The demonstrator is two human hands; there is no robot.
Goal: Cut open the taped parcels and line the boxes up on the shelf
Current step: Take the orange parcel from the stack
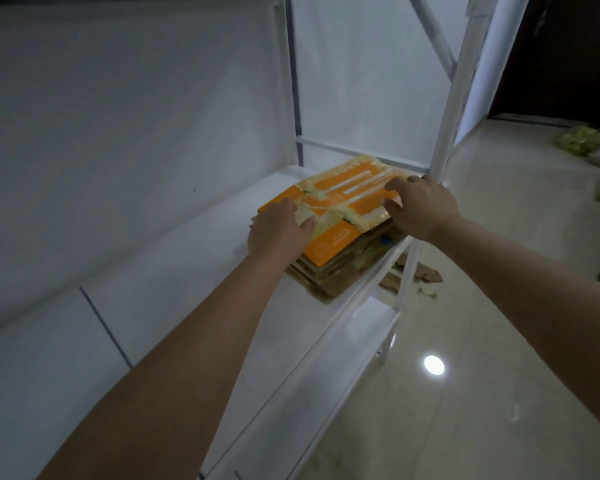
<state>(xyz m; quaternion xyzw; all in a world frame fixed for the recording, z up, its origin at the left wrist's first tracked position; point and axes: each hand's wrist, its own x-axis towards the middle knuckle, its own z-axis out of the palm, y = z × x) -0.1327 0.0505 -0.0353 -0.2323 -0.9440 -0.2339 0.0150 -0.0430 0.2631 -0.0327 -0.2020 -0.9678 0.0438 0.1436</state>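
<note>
Two bare forearms reaching in from the bottom edge, left from the lower left, right from the right side. Below and between them, a white shelf (pixel 174 271) running away along a white wall (pixel 118 116), with a lower tier visible under its front rail. To the right, glossy pale floor (pixel 482 375) carrying one round lamp reflection (pixel 434 365).

Farther along the shelf, near its far end, a stack of flattened boxes (pixel 336 271): brown cardboard layers below, an orange box (pixel 333 237) on top, flat, crossed by yellowish tape (pixel 326 213) and pale strips. Stack sitting close to the front edge, one brown corner just about reaching the rail.

Left hand (pixel 279 228) resting palm down on the near left part of the orange box, fingers fairly straight and spread, thumb lying across the tape. Right hand (pixel 421 206) on the far right edge of the same box, fingers bent over that edge, thumb on the top face; whether gripping or merely pressing, hard to tell. Hands well apart, one at each side of the box.

Just behind the right hand, a white upright (pixel 456 98) of the frame, with diagonal braces higher up. Under the shelf end, cardboard scraps (pixel 426 271) on the floor. Farthest right, a dark door (pixel 561 57) and a blurred yellowish heap (pixel 582 140) on the floor.
</note>
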